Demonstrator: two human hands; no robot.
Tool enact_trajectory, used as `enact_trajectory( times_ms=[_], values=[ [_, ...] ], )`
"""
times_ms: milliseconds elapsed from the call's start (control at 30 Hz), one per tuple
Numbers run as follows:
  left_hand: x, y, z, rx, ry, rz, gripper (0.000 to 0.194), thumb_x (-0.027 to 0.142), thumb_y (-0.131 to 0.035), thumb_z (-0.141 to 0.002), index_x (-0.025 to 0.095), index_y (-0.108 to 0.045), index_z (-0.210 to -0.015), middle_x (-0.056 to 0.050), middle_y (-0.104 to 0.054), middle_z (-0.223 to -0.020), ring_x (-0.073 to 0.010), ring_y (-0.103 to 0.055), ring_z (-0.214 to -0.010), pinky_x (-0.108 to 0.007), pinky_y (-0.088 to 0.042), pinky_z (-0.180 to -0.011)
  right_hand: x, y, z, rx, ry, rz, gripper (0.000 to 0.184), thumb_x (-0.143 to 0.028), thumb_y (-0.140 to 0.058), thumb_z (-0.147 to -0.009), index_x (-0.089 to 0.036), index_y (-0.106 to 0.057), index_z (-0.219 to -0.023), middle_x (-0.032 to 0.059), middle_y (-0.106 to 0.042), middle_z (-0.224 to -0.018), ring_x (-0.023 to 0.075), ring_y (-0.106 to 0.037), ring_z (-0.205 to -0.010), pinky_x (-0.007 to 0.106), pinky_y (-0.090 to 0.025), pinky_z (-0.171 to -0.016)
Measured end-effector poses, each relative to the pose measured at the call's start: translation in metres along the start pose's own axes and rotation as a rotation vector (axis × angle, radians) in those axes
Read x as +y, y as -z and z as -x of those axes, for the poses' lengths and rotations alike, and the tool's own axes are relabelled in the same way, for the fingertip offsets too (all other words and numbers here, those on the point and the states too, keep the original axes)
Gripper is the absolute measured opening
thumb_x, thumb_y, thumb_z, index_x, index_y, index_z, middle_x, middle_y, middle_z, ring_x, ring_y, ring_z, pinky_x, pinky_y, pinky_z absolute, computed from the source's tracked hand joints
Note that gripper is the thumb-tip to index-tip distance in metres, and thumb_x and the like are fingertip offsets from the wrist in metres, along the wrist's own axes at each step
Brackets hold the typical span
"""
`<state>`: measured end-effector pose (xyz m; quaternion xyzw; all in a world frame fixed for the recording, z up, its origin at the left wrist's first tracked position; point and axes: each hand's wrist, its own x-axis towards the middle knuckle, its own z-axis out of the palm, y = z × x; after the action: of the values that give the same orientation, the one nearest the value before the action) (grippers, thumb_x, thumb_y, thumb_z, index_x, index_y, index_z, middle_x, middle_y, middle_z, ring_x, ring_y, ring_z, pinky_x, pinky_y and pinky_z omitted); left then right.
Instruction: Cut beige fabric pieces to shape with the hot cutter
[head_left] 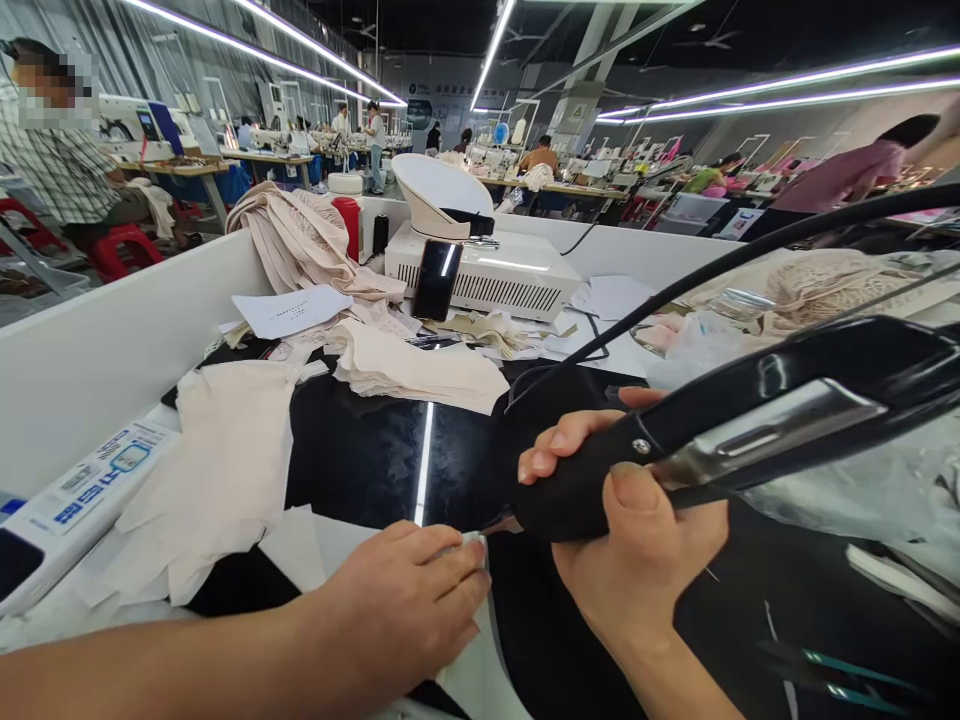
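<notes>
My right hand [637, 540] is wrapped round the black grip of a hand-held electric cutting tool [757, 420], whose thin tip points left and down toward the work. A black cord [750, 255] arcs from the tool up to the right. My left hand [412, 600] lies palm down on a pale piece of fabric [472, 670], fingers together, pressing it on the glossy black tabletop [360, 460] right beside the tool's tip.
Beige cut fabric pieces [225, 470] and a folded stack [420, 370] lie on the table. A white machine [487, 270] with a phone [435, 280] leaning on it stands at the back. A white wall [112, 340] borders the left. Scissors [840, 675] lie lower right. Other people work at distant tables.
</notes>
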<state>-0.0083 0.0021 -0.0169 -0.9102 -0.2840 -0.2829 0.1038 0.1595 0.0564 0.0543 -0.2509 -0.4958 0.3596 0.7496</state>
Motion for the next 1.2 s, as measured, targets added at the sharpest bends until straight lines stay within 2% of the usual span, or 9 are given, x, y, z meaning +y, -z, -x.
enact_trajectory(
  times_ms=[200,433,567,800,967,1200],
  values=[
    [0.0012,0.0014,-0.0027,0.05,0.006,-0.01,0.029,0.024,-0.047,-0.117,0.014,-0.075,-0.114,0.0,-0.082,-0.122,-0.0161,-0.074,-0.108,-0.03,-0.059,-0.082,0.0041,-0.0002,0.0019,-0.005,0.011,0.041,0.037,-0.038,-0.089,-0.087,-0.028,-0.068,-0.115,-0.0038,-0.072,-0.078,0.018,-0.066,-0.056,0.032,-0.057,-0.048],
    [-0.0004,0.0031,-0.0038,0.06,0.0,-0.007,0.027,0.026,-0.05,-0.117,0.015,-0.074,-0.116,0.001,-0.082,-0.123,-0.0147,-0.074,-0.111,-0.028,-0.058,-0.088,0.0048,-0.0011,0.0009,0.007,0.002,0.025,0.042,-0.042,-0.093,-0.084,-0.027,-0.067,-0.113,-0.0044,-0.07,-0.077,0.0174,-0.065,-0.056,0.031,-0.056,-0.049],
    [-0.0022,0.0035,-0.004,0.033,-0.016,-0.016,0.026,0.025,-0.05,-0.117,0.014,-0.074,-0.116,0.0,-0.082,-0.123,-0.0145,-0.074,-0.109,-0.028,-0.058,-0.091,0.0037,-0.0042,0.0019,0.018,-0.011,0.001,0.044,-0.046,-0.094,-0.083,-0.028,-0.067,-0.113,-0.0041,-0.069,-0.076,0.0171,-0.063,-0.057,0.03,-0.054,-0.048],
    [-0.0026,0.0062,-0.0043,0.013,-0.006,0.017,0.026,0.026,-0.05,-0.117,0.014,-0.073,-0.118,0.0,-0.082,-0.122,-0.0145,-0.073,-0.108,-0.028,-0.058,-0.091,0.0059,-0.0048,0.006,-0.05,-0.011,0.017,0.042,-0.048,-0.091,-0.086,-0.029,-0.067,-0.115,-0.0034,-0.069,-0.078,0.0171,-0.062,-0.057,0.03,-0.054,-0.048],
    [-0.003,0.0073,-0.0055,0.008,0.005,0.036,0.025,0.025,-0.05,-0.116,0.013,-0.072,-0.118,0.0,-0.082,-0.12,-0.0138,-0.073,-0.108,-0.026,-0.057,-0.09,0.0087,-0.0039,0.0049,-0.04,-0.001,0.004,0.043,-0.047,-0.093,-0.085,-0.029,-0.068,-0.115,-0.0036,-0.069,-0.079,0.0159,-0.062,-0.058,0.029,-0.054,-0.05],
    [-0.0037,0.0067,-0.0016,-0.061,-0.013,0.03,0.024,0.025,-0.052,-0.116,0.012,-0.07,-0.125,-0.003,-0.08,-0.128,-0.0154,-0.072,-0.114,-0.027,-0.056,-0.095,0.0066,-0.0051,0.0024,-0.016,0.0,-0.003,0.045,-0.049,-0.092,-0.085,-0.028,-0.066,-0.115,-0.0045,-0.067,-0.077,0.0158,-0.062,-0.058,0.028,-0.054,-0.048]
  ],
)
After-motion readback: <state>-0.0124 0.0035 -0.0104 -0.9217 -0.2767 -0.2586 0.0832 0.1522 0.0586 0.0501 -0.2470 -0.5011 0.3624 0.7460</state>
